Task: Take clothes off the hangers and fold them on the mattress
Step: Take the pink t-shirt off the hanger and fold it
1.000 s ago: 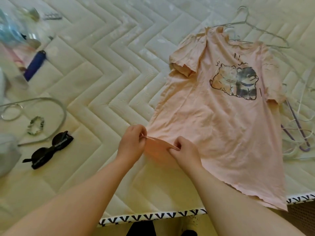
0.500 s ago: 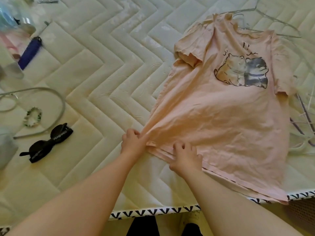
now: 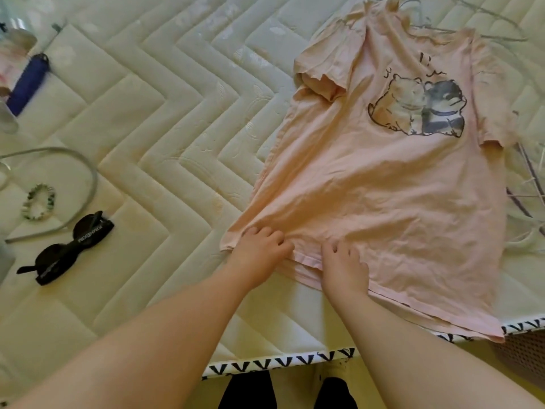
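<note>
Head view, left to right. Sunglasses (image 3: 67, 249) on mattress (image 3: 177, 128): pale lettering on arm, too blurred to read. Left hand (image 3: 259, 249) curled round hem corner of shirt (image 3: 383, 187), cloth bunched. Right hand (image 3: 343, 262) just beside it, fingers bent on hem; pinch or press, cannot tell. Shirt flat, print up, near mattress edge, hanger (image 3: 486, 28) at collar. Looks light, thin, limp; best taken at hem corners or shoulders. Print: two animals, no readable words.

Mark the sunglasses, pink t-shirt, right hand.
sunglasses (image 3: 69, 246), head view, middle of frame.
pink t-shirt (image 3: 383, 187), head view, bare fabric below the print.
right hand (image 3: 343, 267), head view, back of the hand.
</note>
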